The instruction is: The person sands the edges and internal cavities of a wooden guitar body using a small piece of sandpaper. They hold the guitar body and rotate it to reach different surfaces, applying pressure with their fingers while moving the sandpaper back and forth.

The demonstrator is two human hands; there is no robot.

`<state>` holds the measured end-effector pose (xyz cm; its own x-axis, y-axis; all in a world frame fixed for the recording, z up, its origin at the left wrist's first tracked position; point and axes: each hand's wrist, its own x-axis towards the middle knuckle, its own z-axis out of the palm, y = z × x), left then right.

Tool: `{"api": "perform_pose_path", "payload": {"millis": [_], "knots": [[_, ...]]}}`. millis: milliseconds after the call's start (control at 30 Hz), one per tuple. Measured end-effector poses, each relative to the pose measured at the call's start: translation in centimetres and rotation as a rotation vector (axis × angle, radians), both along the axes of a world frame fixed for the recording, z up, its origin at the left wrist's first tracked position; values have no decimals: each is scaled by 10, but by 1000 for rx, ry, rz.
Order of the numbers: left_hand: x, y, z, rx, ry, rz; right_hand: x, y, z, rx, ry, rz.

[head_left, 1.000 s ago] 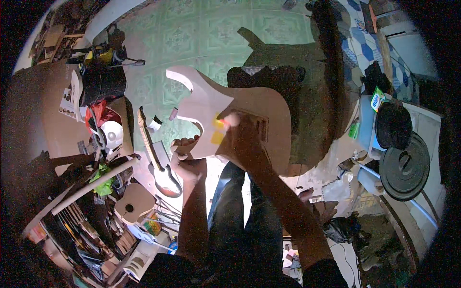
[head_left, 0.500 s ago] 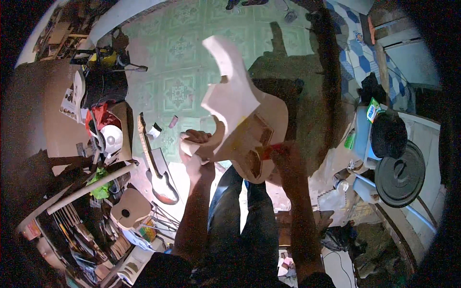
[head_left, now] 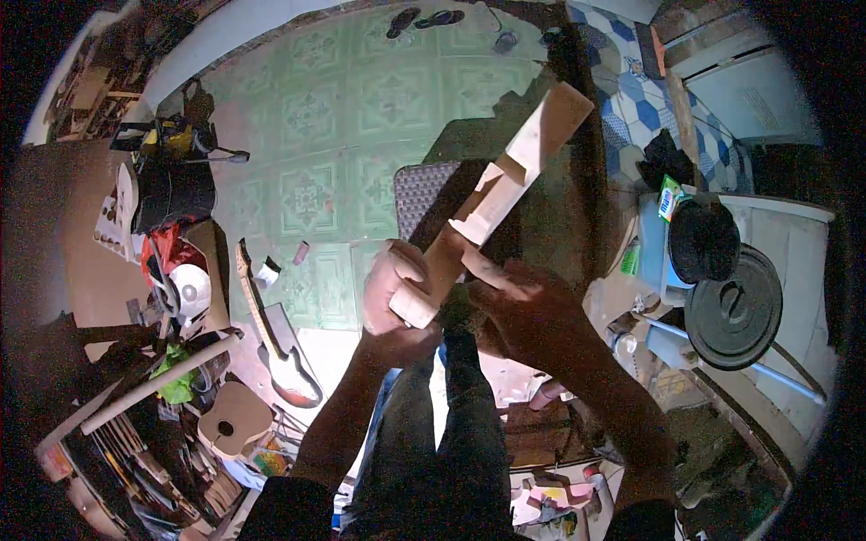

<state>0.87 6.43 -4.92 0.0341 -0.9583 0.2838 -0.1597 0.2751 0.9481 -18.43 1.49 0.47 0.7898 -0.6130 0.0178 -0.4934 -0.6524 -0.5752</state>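
An unpainted pale wooden electric guitar body (head_left: 505,203) is held edge-on in front of me, its long side slanting up to the right and its cutouts showing. My left hand (head_left: 394,293) is closed around its near end, where a rounded horn sticks out. Against the right side of the wood, my right hand (head_left: 523,302) grips it with a finger laid along the edge; the rest of those fingers are in shadow or behind the hand. I cannot make out any tool in either hand.
A sunburst electric guitar (head_left: 290,371) lies on the floor at left, near a small acoustic guitar body (head_left: 234,420). Long wood pieces and clutter fill the lower left. A grey woven mat (head_left: 419,194) lies ahead. At right stands a round black lid (head_left: 735,311); dark sandals (head_left: 439,19) are far off.
The guitar body has turned from showing its broad face to edge-on, and its far end has swung right. My right hand has moved up its side; the red item near it no longer shows.
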Motion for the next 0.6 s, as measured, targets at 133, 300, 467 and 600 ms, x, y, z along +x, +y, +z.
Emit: {"api": "perform_pose_path", "payload": {"millis": [133,300,467,600], "knots": [[8,9,-8,88,-12,-81,2,7,-5,33,310,56],[-3,4,-1,49,-17,44,0,11,-13,188,201,24],[-1,9,-4,92,20,23,-9,2,-5,256,35,36],[7,16,-8,82,-1,-9,-31,-31,31,535,-62,-101]]}}
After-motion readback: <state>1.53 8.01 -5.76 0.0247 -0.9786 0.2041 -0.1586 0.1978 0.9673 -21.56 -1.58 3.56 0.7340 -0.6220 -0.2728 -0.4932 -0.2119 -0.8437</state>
